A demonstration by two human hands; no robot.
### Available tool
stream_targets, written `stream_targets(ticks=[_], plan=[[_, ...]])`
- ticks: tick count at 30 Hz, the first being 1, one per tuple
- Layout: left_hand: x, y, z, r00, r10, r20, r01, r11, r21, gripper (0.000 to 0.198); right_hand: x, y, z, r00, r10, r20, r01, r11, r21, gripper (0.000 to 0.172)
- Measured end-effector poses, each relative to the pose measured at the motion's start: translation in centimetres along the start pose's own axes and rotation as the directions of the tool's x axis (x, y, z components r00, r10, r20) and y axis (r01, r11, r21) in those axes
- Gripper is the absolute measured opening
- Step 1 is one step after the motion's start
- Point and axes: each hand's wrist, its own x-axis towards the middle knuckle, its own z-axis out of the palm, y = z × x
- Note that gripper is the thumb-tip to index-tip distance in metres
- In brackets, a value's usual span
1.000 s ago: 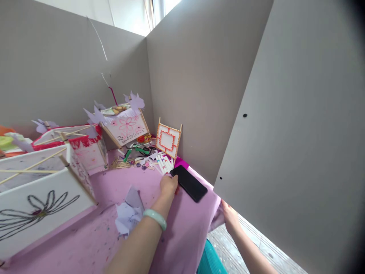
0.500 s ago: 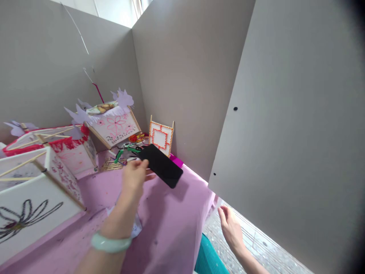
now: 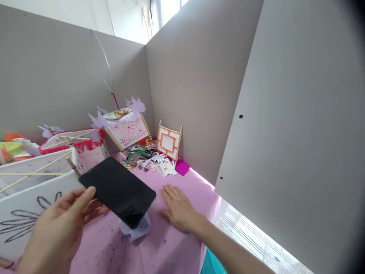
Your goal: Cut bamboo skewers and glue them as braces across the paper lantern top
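A flat black phone-like slab (image 3: pixel 119 188) is gripped at its left edge by my left hand (image 3: pixel 71 213), thumb on top and fingers beneath. It hangs tilted over the pink-covered table (image 3: pixel 171 251). Just right of it, my right hand (image 3: pixel 179 209) lies palm down with fingers stretched, on or close to the cloth, holding nothing. A crumpled pale paper (image 3: pixel 139 230) is partly hidden under the slab's lower end. Behind the left hand stands a white box with a black flower drawing (image 3: pixel 19 224).
White markers (image 3: pixel 167 166), a magenta square (image 3: pixel 182 166) and green-handled tools (image 3: pixel 142 153) lie at the back. A small orange-trimmed frame (image 3: pixel 169 142) leans by the grey partition (image 3: pixel 194 95). Decorated lanterns (image 3: pixel 129 133) stand at the back left.
My left hand has brought the black slab nearer and to the left. My right hand has moved from beyond the table edge to over the cloth. The view has shifted.
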Motion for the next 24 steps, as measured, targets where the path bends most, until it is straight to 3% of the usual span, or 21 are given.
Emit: stream_targets(ticks=[3,7,11,14,16,18,20,24], plan=[[-0.9,-1.6,-0.3,0.996,-0.085,0.033,0.084,0.996,0.038,0.033,0.1,1.1,-0.6,0.991,0.083,0.100,-0.081,0.996,-0.022,0.078],[-1.8,-3.0,0.7,0.987,-0.119,0.104,0.111,0.991,0.076,0.041,-5.5,3.6,-0.5,0.937,0.350,-0.026,-0.350,0.928,-0.125,0.082],[-2.2,-4.2,4.3,0.960,-0.183,0.210,0.150,0.976,0.160,0.023,-12.9,5.5,2.2,0.802,0.516,-0.300,-0.575,0.803,-0.156,0.078],[-1.8,-6.1,8.4,0.917,-0.283,0.281,0.215,0.944,0.251,0.009,-16.4,6.3,4.0,0.711,0.622,-0.326,-0.683,0.721,-0.113,0.066],[-1.1,-7.7,11.2,0.889,-0.348,0.299,0.257,0.917,0.304,0.008,-17.5,6.5,4.1,0.706,0.644,-0.294,-0.686,0.725,-0.062,0.055],[-0.3,-9.3,13.7,0.872,-0.401,0.280,0.292,0.886,0.360,0.020,-17.7,6.7,3.4,0.722,0.647,-0.246,-0.667,0.745,0.001,0.049],[0.5,-10.6,16.0,0.872,-0.414,0.259,0.292,0.867,0.403,0.029,-17.5,6.7,2.5,0.743,0.631,-0.225,-0.640,0.768,0.041,0.048],[1.6,-12.1,18.9,0.904,-0.355,0.239,0.210,0.855,0.475,0.032,-17.2,6.7,2.2,0.788,0.534,-0.307,-0.546,0.836,0.051,0.046]])
